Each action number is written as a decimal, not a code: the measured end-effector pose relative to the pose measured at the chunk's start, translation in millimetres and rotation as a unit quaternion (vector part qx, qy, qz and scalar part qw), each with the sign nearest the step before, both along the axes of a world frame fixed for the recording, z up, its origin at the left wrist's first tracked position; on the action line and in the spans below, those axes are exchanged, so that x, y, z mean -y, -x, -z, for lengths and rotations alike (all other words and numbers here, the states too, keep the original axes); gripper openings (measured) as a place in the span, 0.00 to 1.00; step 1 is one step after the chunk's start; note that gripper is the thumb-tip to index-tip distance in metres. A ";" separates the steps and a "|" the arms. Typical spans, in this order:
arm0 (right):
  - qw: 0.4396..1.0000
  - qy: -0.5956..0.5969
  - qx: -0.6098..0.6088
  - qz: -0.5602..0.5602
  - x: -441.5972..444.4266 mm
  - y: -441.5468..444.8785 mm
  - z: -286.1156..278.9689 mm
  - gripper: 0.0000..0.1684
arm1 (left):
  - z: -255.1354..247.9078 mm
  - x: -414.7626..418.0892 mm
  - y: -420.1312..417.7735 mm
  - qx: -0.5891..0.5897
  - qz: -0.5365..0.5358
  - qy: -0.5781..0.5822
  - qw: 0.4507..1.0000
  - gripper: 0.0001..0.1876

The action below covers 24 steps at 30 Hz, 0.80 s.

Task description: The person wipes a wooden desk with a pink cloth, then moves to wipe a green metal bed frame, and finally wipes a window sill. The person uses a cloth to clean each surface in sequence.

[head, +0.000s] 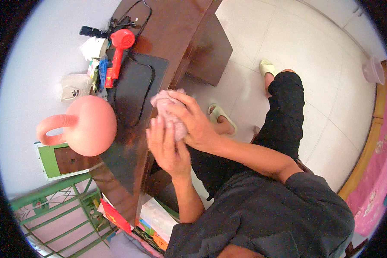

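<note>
A crumpled pink cloth [171, 102] is pressed between my two hands, close to the front edge of the dark wooden desk [167, 35]. My right hand [195, 124] grips it from the right, its fingers bent over the top. From below, my left hand [167, 148] lies against the cloth with its fingers nearly straight. Both palms are hidden, and the hands are slightly blurred. Left of them, a salmon-pink round object [92, 127] with a ribbed loop handle, shaped like a kettlebell, rests on the desk.
A red hair dryer [121, 48] with a black cord lies on a dark mat [137, 84]. Behind it are a tissue pack [93, 48] and a paper bag [74, 88]. A green-framed panel [48, 161] stands near a green metal rail [58, 206]. Pink bedding [371, 200] lies at right.
</note>
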State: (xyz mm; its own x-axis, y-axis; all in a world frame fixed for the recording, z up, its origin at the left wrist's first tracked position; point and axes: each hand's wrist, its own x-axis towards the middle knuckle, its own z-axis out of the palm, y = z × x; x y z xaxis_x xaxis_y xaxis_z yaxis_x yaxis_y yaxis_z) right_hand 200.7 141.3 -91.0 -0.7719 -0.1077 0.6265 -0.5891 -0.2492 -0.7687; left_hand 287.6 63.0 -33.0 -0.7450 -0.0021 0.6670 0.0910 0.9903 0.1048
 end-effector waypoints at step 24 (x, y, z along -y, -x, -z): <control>0.984 -0.114 -0.132 0.026 12.6 21.7 35.3 0.39 | -15.4 -2.3 22.8 0.155 -0.102 0.064 0.981 0.25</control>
